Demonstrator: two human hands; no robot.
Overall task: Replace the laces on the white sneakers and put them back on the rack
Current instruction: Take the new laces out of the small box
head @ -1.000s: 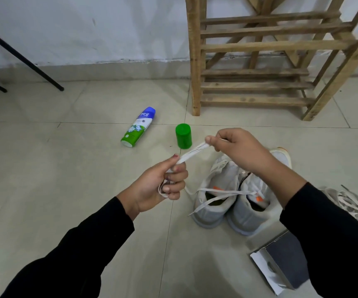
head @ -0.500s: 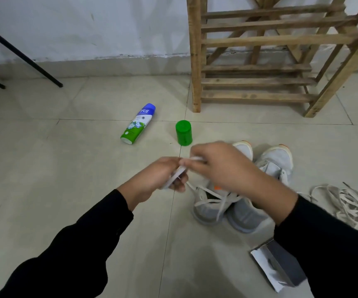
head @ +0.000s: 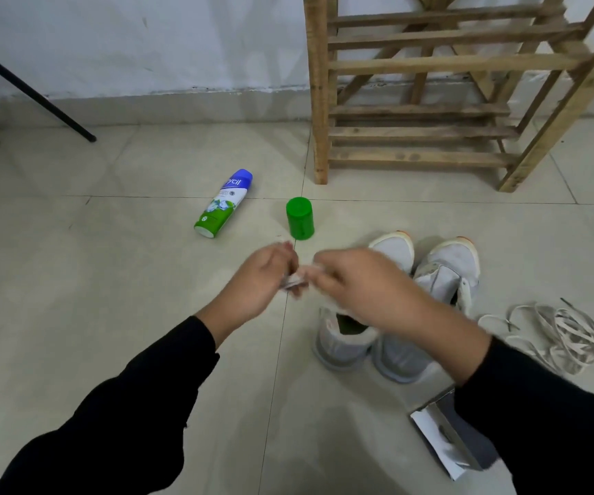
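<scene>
The lace (head: 297,279) was bunched short between your hands, just left of the white sneakers (head: 443,269); a second before, it had stretched across a wider gap. Your left hand (head: 254,285) kept its fingers curled round the wound part. Your right hand (head: 363,285) had come in to pinch the free end, though blur hid the exact hold. This looked like coiling a lace, not threading one. The sneakers stood on the floor short of the rack (head: 431,62). Loose laces (head: 560,334) lay right of the sneakers, a green cap (head: 300,219) beyond them, leftward.
</scene>
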